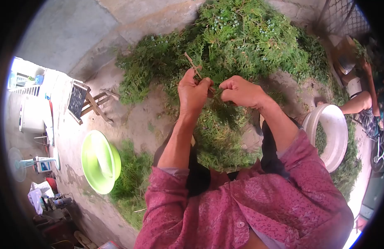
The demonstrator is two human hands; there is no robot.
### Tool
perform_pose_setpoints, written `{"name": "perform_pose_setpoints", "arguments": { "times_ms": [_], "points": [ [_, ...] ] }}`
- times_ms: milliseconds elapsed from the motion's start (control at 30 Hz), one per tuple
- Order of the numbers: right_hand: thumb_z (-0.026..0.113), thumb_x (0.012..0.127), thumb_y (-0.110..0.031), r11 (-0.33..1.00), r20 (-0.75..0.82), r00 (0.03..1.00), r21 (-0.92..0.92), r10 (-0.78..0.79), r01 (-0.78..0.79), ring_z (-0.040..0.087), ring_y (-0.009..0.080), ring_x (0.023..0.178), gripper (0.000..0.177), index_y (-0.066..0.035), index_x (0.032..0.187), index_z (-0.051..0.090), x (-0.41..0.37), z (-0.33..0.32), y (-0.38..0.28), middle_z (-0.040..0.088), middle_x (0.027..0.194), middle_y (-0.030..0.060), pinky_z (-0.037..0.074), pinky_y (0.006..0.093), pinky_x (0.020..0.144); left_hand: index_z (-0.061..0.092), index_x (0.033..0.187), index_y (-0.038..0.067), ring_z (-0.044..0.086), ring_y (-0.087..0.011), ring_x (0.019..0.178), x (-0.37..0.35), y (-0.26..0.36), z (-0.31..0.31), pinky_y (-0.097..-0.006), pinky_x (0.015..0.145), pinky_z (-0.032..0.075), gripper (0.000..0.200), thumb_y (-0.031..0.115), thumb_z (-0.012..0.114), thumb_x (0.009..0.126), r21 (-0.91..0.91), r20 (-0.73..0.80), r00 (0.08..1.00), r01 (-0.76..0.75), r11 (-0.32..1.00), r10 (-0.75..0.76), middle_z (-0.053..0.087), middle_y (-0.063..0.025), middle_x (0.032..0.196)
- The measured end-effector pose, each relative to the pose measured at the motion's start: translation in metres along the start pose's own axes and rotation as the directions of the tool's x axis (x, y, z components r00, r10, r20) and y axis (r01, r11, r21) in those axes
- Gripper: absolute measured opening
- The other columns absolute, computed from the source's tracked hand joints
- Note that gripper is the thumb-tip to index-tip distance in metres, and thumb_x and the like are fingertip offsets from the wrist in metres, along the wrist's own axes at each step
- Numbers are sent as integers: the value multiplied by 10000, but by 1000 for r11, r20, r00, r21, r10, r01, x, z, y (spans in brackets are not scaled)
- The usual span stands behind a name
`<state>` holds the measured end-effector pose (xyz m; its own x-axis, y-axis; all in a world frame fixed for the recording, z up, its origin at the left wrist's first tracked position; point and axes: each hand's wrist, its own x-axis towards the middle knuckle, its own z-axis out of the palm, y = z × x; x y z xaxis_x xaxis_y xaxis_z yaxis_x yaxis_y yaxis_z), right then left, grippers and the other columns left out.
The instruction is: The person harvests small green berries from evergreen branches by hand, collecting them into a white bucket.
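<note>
My left hand (193,92) grips a thin brown twig (192,64) that sticks up out of its fist. My right hand (241,91) is closed close beside it and pinches green sprigs at the twig's lower end. Both hands hover over a big heap of green leafy cuttings (246,37) on the concrete ground. More greenery (219,141) lies between my knees. My sleeves are dark pink.
A lime green basin (100,162) leans at the left beside a small patch of cuttings. A white basin (333,133) holding greens stands at the right. Another person's arm (358,103) shows at the far right. A low wooden stool (86,101) stands at the left.
</note>
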<state>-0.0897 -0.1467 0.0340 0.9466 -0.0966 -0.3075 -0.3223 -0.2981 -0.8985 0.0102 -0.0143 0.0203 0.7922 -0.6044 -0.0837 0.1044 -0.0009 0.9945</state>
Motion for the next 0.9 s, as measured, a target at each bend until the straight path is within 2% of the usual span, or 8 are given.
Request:
{"name": "perform_pose_setpoints", "arguments": {
  "times_ms": [67,100,300,567,700,800,867,900],
  "points": [
    [516,695,-77,887,255,967,446,5,-123,356,38,428,92,6,705,555,-17,-5,-11,508,586,9,255,192,373,459,1131,-2,578,-131,587,5,2,-10,-258,487,479,343,1,539,797,57,-108,988,-106,993,111,614,-105,728],
    [516,695,-77,889,262,965,442,5,-124,356,38,428,92,6,705,555,-19,-7,-8,508,586,9,255,192,373,459,1131,-2,578,-131,587,8,4,-18,-258,487,479,343,1,539,797,55,-116,987,-106,993,112,614,-105,728],
    [580,798,-216,597,-94,985,785,-146,164,405,55,469,223,-14,879,533,-23,-22,-4,546,790,81,237,160,344,486,1028,44,597,-167,608,18,9,-57,-291,493,497,244,29,565,798,-245,-229,973,-16,969,-42,615,-112,758],
    [533,806,-71,512,53,975,856,-215,67,447,74,574,318,45,1094,464,-13,-11,-3,538,788,73,321,173,436,463,1004,41,596,-169,605,23,12,-46,-288,493,517,247,49,587,790,-336,-216,975,-17,942,-60,601,-108,772],
    [487,768,-19,507,69,983,861,-172,28,491,103,621,409,79,1159,416,-12,-9,-6,548,813,85,367,194,496,426,1143,33,579,-133,677,13,15,-28,-260,578,497,473,100,665,740,-124,-121,992,-33,992,18,580,-62,794],
    [450,753,-19,571,81,991,821,-106,-6,519,120,643,444,79,1183,402,-8,-6,-5,559,833,99,391,210,522,367,1237,36,565,-118,730,1,19,-9,-252,627,480,642,86,706,694,-138,51,996,-69,988,76,569,-50,807],
    [448,743,-34,854,33,996,517,-84,55,520,107,643,502,82,1225,368,-3,-1,-1,569,863,105,400,210,531,337,1265,47,565,-120,724,2,8,0,-254,626,473,728,25,722,647,-206,153,984,-61,977,94,564,-42,793],
    [448,743,-34,855,34,996,516,-85,55,520,107,643,502,82,1225,368,-1,0,1,569,863,105,400,210,531,337,1265,47,565,-120,724,0,7,4,-254,626,473,728,25,722,647,-207,151,984,-63,976,95,564,-42,793]
  ]
}}
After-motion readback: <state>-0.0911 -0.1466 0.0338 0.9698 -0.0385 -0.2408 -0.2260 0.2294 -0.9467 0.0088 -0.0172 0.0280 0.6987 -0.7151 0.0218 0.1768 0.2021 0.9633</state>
